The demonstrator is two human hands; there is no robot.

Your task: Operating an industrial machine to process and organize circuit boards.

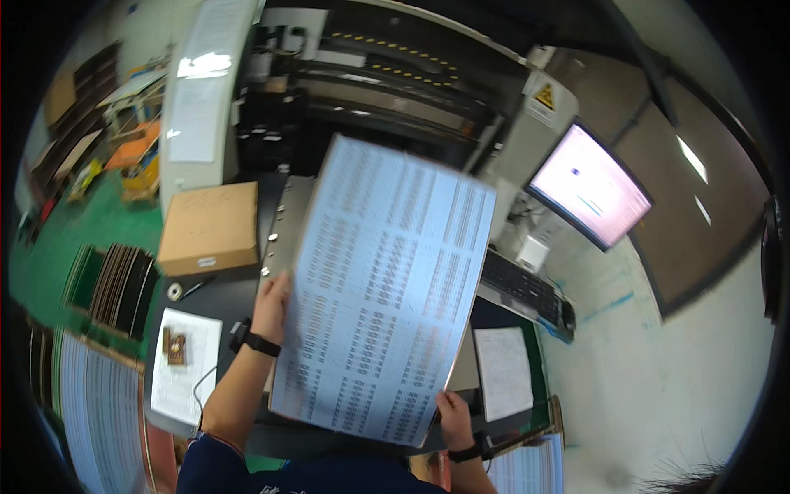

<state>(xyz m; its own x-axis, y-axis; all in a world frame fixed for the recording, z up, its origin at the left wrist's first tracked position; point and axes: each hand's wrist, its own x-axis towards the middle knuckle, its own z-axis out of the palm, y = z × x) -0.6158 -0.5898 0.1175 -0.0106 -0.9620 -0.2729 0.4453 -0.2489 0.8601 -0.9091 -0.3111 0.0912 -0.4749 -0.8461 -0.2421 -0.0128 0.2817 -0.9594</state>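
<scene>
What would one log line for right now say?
left hand: holding panel; right hand: holding panel; panel: over desk; box: left of panel

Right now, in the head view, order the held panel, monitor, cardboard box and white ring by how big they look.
1. Held panel
2. Monitor and cardboard box, too alike to rank
3. White ring

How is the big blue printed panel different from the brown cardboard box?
The blue printed panel is held by the left hand and right hand, while the cardboard box sits on the dark table. The panel looks flat and thin; the box is thicker. The panel has rows of dark marks; the box is mostly plain brown. Both have four-cornered faces.
</scene>
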